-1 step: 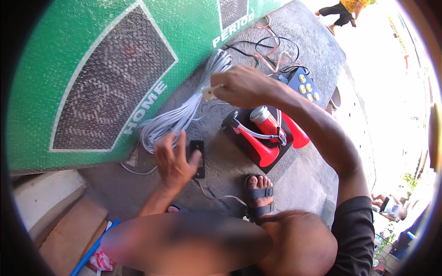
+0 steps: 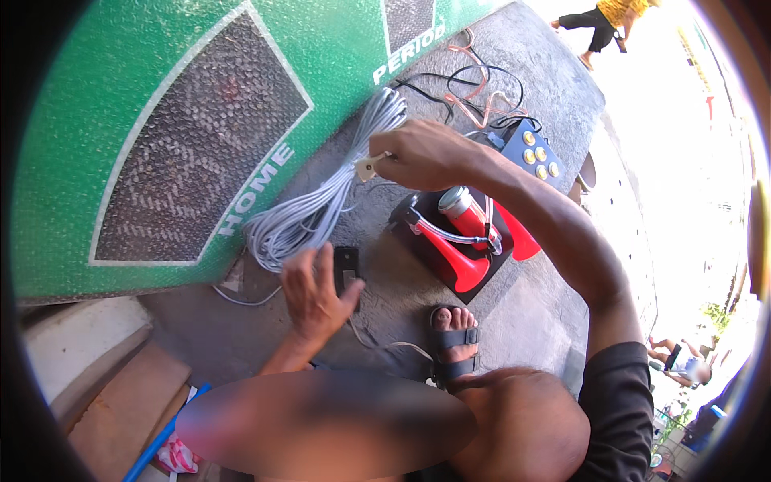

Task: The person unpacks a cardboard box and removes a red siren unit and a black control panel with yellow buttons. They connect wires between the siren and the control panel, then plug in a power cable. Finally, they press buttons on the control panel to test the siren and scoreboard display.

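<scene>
My right hand (image 2: 422,154) is closed around a small cream-coloured plug-like piece (image 2: 367,169), whose exact kind I cannot make out. Beside it, a long bundle of grey cable (image 2: 301,221) is coiled and gathered at its middle. My left hand (image 2: 315,296) is held with fingers spread, just below the lower end of that coil, and nothing is in it. Right by its fingers, a black rectangular box (image 2: 347,263) lies on the concrete, partly covered by the hand. A thin cord (image 2: 381,345) runs along the ground from near the box toward my sandalled foot (image 2: 455,337).
Right of the cable stands an air horn set with red trumpets (image 2: 459,269) on a black base. Behind it is a box with yellow buttons (image 2: 540,153) and tangled wires (image 2: 482,84). A green scoreboard panel (image 2: 72,169) rises at left. A person (image 2: 606,20) is at top right.
My left hand has shifted slightly right and down, away from the cable coil. My right hand stays nearly in place, still gripping the cream piece.
</scene>
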Available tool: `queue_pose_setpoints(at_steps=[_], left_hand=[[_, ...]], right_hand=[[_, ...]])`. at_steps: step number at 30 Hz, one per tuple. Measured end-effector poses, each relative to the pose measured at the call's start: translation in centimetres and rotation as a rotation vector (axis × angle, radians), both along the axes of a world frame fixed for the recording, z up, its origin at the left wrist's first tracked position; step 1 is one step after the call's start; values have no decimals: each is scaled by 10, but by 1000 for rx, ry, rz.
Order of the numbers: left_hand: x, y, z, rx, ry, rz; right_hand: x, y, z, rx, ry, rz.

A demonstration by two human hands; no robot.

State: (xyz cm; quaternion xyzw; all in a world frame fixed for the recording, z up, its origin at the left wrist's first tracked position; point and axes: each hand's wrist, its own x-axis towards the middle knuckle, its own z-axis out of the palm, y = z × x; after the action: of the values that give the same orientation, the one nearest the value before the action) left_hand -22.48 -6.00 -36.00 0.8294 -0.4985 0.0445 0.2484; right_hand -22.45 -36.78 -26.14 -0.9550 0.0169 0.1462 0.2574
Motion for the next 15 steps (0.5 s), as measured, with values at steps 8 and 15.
queue_pose_setpoints(at_steps=[8, 15], left_hand=[[-66, 18, -31, 472, 273, 258], [-30, -5, -42, 214, 486, 133]], right_hand=[[2, -3, -28, -5, 107, 34], [-1, -19, -31, -33, 87, 3]])
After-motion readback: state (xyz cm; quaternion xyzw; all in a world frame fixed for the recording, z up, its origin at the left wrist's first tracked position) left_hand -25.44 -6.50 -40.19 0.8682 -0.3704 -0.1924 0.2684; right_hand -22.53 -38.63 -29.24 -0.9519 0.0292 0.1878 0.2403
